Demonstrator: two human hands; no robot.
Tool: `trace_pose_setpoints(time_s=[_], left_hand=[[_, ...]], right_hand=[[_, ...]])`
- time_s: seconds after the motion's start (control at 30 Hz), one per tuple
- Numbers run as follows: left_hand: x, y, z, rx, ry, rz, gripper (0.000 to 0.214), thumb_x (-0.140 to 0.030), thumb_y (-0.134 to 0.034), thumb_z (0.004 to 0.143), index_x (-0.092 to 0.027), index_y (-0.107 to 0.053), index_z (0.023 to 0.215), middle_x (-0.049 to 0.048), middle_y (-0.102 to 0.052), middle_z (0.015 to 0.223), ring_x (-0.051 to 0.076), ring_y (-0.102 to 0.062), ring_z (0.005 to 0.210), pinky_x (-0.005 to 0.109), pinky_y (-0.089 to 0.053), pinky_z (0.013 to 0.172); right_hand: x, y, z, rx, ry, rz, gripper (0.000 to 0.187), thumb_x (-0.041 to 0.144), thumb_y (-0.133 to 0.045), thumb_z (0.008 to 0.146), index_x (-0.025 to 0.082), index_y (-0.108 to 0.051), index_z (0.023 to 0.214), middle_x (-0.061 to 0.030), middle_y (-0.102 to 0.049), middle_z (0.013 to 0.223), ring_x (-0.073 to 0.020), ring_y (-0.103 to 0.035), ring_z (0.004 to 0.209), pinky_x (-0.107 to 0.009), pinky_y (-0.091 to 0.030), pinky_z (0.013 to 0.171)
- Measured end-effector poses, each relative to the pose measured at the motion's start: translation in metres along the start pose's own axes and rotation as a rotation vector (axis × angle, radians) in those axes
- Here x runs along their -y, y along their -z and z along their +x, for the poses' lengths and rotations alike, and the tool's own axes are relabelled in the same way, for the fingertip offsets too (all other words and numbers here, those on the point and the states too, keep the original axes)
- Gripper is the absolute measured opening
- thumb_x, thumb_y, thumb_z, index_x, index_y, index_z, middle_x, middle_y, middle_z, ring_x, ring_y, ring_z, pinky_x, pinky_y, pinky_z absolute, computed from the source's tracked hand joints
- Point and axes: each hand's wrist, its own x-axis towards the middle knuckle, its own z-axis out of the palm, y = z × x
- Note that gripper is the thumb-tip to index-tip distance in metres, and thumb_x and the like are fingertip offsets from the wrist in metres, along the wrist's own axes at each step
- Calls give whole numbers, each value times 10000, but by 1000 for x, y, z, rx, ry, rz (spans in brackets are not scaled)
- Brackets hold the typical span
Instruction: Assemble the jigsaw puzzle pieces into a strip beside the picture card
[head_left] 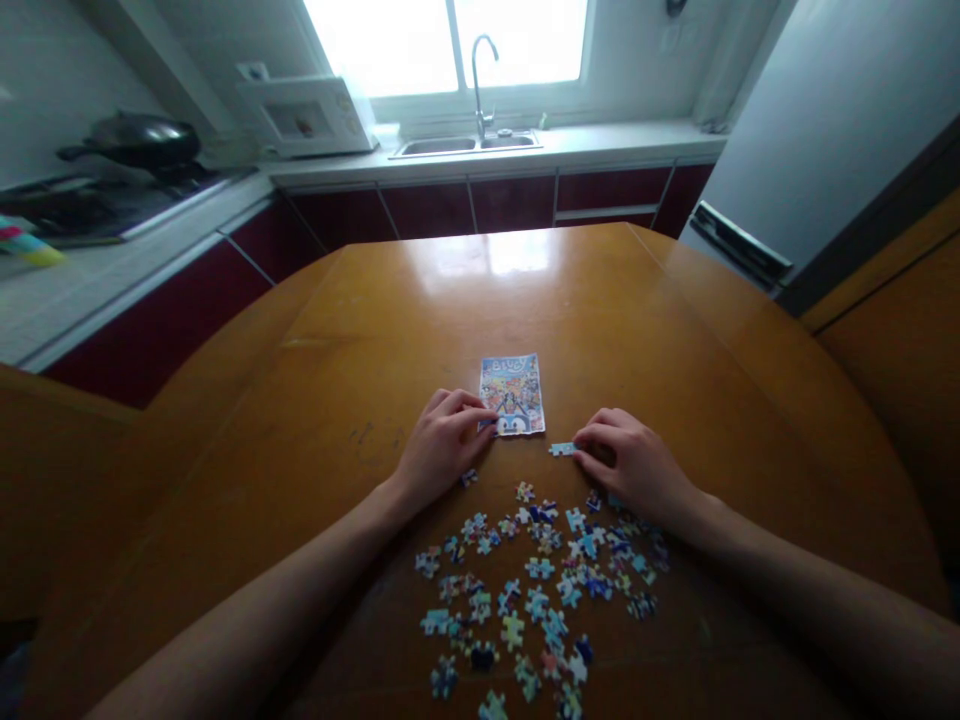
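My left hand (448,438) is at the lower left corner of a small printed picture sheet (514,392), thumb and forefinger pinched around a small dark blue bit that looks like a puzzle piece (494,421). To the right, my right hand (628,458) pinches the right end of a short light blue strip of puzzle pieces (561,449), which lies flat on the table just below the sheet. Many loose puzzle pieces (538,568) are spread in front of me, between my forearms. One loose piece (469,478) lies under the edge of my left hand.
The wooden table (480,310) has rounded sides and reflects window light at its far end. Beyond it stand a counter with a sink (472,145), a microwave (309,115) and a stove with a black wok (142,140). A fridge (817,130) is at the right.
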Motion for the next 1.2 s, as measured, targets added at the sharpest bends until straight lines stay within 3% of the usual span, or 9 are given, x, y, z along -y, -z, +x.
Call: trace_pose_setpoints(time_s=[0.37, 0.6, 0.77, 0.97, 1.2], left_hand=[[-4, 3, 0, -73, -32, -89, 119, -227, -625, 935, -207, -738, 966, 63, -674, 940, 210, -569, 910, 380, -497, 826], [-6, 6, 1, -121, -36, -107, 203, -185, -598, 944, -199, -694, 1122, 53, -679, 923, 196, -584, 881, 357, -483, 816], [-7, 8, 0, -163, -39, -114, 160, -177, -592, 951, -189, -685, 1080, 38, -664, 839, 178, -575, 811, 324, -482, 764], [-8, 9, -3, -186, -31, -112, 35, -178, -623, 930, -192, -653, 917, 27, -663, 819, 172, -580, 795, 301, -488, 731], [-7, 8, -6, -174, -11, -107, 82, -195, -603, 945, -196, -620, 865, 23, -637, 799, 166, -581, 779, 295, -488, 712]], right_hand=[[-4, -1, 0, -21, 12, 26, 86, 222, -624, 902, 224, -710, 900, -68, -676, 910, -215, -601, 890, -371, -500, 797], [-10, 6, 2, -130, -29, 102, 134, 235, -578, 917, 197, -706, 902, -63, -676, 872, -188, -608, 799, -343, -490, 735], [-16, 16, 3, -200, -66, 124, 147, 237, -570, 909, 189, -708, 888, -48, -669, 810, -170, -591, 715, -322, -469, 666], [-21, 18, 2, -164, -129, 137, 146, 249, -579, 898, 196, -714, 881, -58, -707, 838, -184, -619, 734, -325, -480, 656], [-24, 14, 2, -122, -143, 144, 150, 251, -581, 888, 200, -720, 865, -66, -731, 879, -201, -650, 786, -346, -504, 707]])
